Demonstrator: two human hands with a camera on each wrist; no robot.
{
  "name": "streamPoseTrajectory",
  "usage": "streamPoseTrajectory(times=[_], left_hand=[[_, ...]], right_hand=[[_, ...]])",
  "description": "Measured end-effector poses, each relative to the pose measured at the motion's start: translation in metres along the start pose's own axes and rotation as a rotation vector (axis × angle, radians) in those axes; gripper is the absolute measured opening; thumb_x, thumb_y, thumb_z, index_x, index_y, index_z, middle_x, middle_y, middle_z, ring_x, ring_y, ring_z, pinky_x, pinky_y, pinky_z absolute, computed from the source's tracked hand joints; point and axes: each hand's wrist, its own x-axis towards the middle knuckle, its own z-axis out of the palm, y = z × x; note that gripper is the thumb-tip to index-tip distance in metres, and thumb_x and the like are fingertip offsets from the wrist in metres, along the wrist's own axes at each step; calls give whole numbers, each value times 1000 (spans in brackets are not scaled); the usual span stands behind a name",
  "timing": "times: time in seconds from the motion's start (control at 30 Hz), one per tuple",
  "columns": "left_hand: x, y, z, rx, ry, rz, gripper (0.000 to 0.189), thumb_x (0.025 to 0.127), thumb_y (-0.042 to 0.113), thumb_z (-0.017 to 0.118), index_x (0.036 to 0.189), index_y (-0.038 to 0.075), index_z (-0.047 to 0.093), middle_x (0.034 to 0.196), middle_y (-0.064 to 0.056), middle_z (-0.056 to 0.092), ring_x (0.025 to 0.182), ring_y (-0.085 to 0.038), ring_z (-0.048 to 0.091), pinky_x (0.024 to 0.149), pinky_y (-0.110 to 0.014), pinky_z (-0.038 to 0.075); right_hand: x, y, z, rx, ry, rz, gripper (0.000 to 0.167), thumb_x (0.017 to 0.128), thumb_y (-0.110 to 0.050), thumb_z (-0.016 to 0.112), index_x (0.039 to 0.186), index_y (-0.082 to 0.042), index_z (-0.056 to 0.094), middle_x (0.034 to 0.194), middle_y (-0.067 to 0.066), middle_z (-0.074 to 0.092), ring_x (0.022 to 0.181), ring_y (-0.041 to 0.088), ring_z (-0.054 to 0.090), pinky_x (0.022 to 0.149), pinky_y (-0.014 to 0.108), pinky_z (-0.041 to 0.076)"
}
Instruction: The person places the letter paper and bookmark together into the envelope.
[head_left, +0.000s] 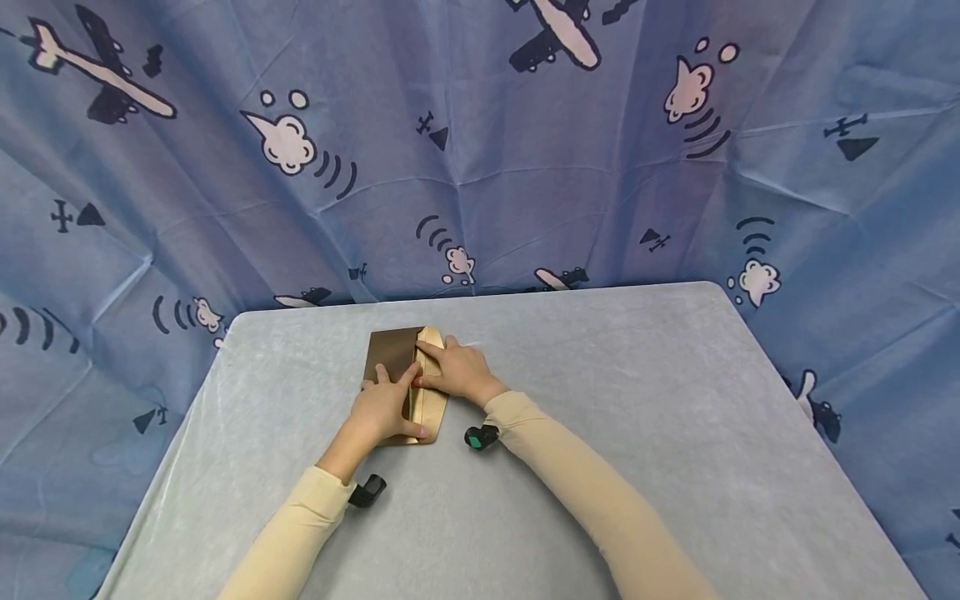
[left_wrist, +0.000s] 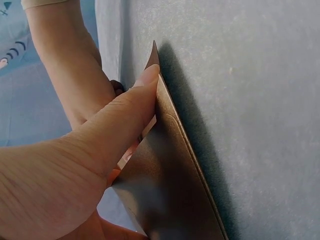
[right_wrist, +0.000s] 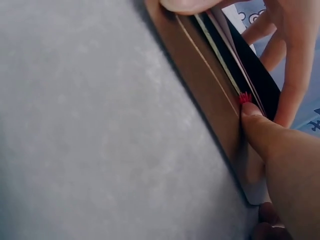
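Observation:
A shiny brown-gold envelope lies at the table's back left, its lighter gold flap to the right. My left hand grips it across the opening, thumb on the flap side and fingers spread over the brown side. From the right, my right hand holds the flap's far part, its thumb tip at a small red fringed piece in the opening. Thin card edges show inside the parted opening; the rest of the contents is hidden. In the left wrist view, the envelope stands tilted beside the left thumb.
A pale grey cloth covers the table. Behind and around it hangs a blue curtain printed with planes. Small black wrist devices sit below both cream sleeves.

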Motion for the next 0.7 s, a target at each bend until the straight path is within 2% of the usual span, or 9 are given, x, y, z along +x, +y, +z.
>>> streamPoseTrajectory(times=[0.3,0.7], left_hand=[[1,-1,1,-1,-1,-3,116,66,55,87,158,20,27,150,-48,22,125,-68,41,87,-63,52],[2,-1,3,-6,-8,-22,115,67,55,86,158,21,25,151,-47,20,125,-68,41,81,-61,55]], right_hand=[[-3,-3,0,13,38,22,85,81,-73,62,153,-36,36,117,15,57,74,25,60,65,39,52],[-3,-2,2,-8,36,10,85,81,-74,61,153,-37,36,115,14,56,69,21,55,63,37,51]])
